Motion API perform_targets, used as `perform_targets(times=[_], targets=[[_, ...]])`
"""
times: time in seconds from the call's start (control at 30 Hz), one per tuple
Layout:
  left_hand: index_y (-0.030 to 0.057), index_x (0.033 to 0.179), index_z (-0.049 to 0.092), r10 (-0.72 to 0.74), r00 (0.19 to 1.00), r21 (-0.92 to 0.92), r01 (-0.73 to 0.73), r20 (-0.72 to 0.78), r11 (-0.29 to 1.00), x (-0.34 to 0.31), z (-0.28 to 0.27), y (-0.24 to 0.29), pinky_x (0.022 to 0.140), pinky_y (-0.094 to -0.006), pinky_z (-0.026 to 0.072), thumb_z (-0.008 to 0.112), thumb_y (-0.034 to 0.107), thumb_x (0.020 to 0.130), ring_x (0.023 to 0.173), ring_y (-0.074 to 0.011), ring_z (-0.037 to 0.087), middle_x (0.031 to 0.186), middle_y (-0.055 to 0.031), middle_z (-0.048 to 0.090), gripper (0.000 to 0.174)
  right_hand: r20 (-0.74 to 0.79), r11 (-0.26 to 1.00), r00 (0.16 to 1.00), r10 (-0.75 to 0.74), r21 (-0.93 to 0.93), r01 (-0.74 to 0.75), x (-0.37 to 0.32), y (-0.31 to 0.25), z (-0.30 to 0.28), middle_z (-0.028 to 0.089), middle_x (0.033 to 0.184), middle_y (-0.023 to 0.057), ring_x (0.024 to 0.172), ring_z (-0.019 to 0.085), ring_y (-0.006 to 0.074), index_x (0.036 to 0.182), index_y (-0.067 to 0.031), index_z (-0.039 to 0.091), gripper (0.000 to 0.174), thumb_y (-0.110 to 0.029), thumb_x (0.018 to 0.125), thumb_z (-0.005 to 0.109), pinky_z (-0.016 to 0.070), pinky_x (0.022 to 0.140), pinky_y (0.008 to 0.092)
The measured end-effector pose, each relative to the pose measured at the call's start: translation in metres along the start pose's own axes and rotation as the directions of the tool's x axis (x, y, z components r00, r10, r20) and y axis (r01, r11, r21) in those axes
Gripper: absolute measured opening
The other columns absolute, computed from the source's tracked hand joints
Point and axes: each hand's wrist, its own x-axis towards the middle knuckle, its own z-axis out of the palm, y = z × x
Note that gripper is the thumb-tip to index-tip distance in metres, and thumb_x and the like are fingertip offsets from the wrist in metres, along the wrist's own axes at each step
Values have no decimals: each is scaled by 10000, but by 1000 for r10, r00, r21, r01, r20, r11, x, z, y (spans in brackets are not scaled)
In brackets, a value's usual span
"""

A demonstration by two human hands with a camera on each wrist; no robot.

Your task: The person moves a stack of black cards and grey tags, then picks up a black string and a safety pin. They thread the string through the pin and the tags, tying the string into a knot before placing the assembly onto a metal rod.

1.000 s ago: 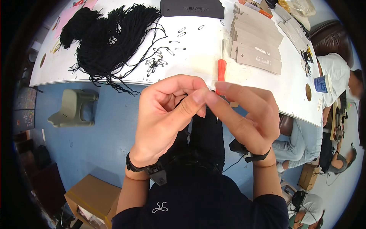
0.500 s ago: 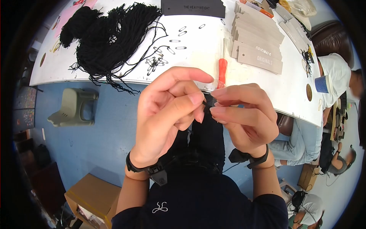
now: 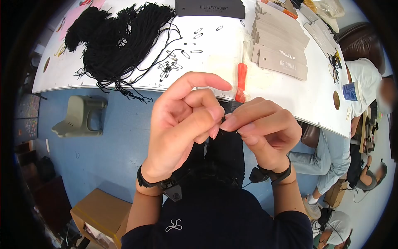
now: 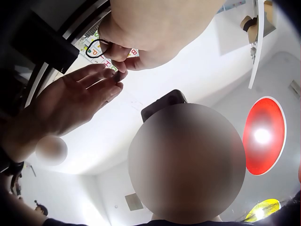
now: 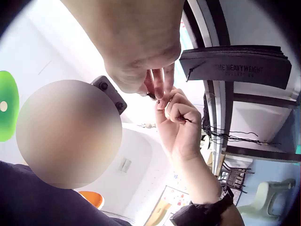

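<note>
In front of the lap, my left hand (image 3: 182,116) pinches a thin black cord (image 4: 88,51) between thumb and fingers; a small loop of it stands out beyond them in the left wrist view. My right hand (image 3: 267,128) meets it from the other side, its fingertips pinching a short dark end of the cord at the left fingertips. Most of the cord is hidden by fingers. Just beyond the hands, a stack of black tags (image 5: 240,68) with white-edged lettering lies low, partly covered in the head view.
On the white table lie a heap of black cords (image 3: 120,45), several loose safety pins (image 3: 168,69), a red-handled screwdriver (image 3: 241,79), grey tags (image 3: 282,62) and more black tags (image 3: 209,8). A green stool (image 3: 81,116) and a cardboard box (image 3: 101,216) stand on the floor. People sit at right.
The fingertips came apart from their meeting a second ago. The right hand then moved back toward the left, lower than before, and its fingers gathered at the cord; the left index finger extended.
</note>
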Motion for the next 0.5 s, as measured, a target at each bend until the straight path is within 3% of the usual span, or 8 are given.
perform_targets(times=[0.1, 0.37, 0.5], targets=[[-42, 1126, 516, -20, 1000, 19, 20, 1, 1000, -1, 3, 4, 482, -170, 318, 526, -28, 818, 574, -41, 470, 677, -4, 531, 309, -48, 993, 999, -4, 115, 10, -3, 1, 2, 663, 897, 161, 759, 635, 212, 871, 7, 646, 93, 19, 779, 645, 504, 636, 282], [-45, 1119, 511, -6, 999, 95, 3, 37, 995, -3, 5, 8, 497, -163, 349, 568, -7, 809, 562, -34, 494, 676, -6, 558, 318, -13, 993, 1000, -25, 116, 27, -6, -12, 2, 664, 888, 113, 743, 612, 201, 850, -31, 686, 125, -11, 729, 709, 488, 620, 290], [-48, 1117, 508, 2, 998, 73, -7, 60, 997, -4, 5, 8, 487, -163, 342, 574, -23, 791, 550, -35, 489, 663, -9, 555, 333, -15, 991, 1000, -4, 132, 6, -9, -14, 4, 664, 888, 107, 745, 612, 198, 846, -51, 694, 160, -2, 699, 732, 527, 678, 306]])
